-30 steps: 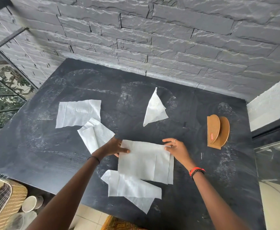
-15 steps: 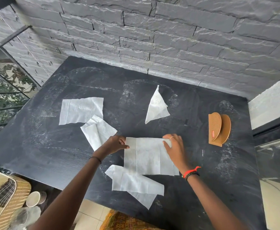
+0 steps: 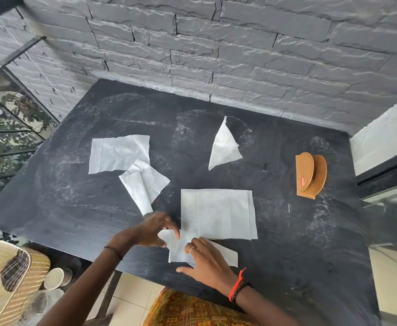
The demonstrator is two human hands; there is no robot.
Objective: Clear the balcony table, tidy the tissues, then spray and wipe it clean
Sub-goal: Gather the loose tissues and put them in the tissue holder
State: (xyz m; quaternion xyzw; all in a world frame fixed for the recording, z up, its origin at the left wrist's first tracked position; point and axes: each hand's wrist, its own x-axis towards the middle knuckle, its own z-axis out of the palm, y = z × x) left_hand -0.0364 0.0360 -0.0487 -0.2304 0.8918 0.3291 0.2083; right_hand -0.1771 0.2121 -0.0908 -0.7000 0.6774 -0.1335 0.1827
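Note:
Several white tissues lie on the dark, dusty balcony table (image 3: 75, 208). A flattened square tissue (image 3: 218, 212) lies in the middle front. Just below it, near the front edge, lies a crumpled tissue (image 3: 223, 254). My left hand (image 3: 152, 231) pinches its left corner, and my right hand (image 3: 207, 262) presses flat on its middle. Further back are a rectangular tissue (image 3: 119, 152), a creased one (image 3: 144, 184) overlapping it, and a triangular folded one (image 3: 224, 147). A brown wooden napkin holder (image 3: 310, 175) stands empty at the right.
A grey stone wall (image 3: 216, 55) runs behind the table. Left of it is a metal railing (image 3: 4, 137) with foliage beyond. Below the front left corner sit a woven basket (image 3: 9, 278) and cups (image 3: 56, 278). A glass door (image 3: 390, 208) is at the right.
Both hands left the square tissue, which now lies flat, and moved down toward me onto the crumpled tissue at the front edge.

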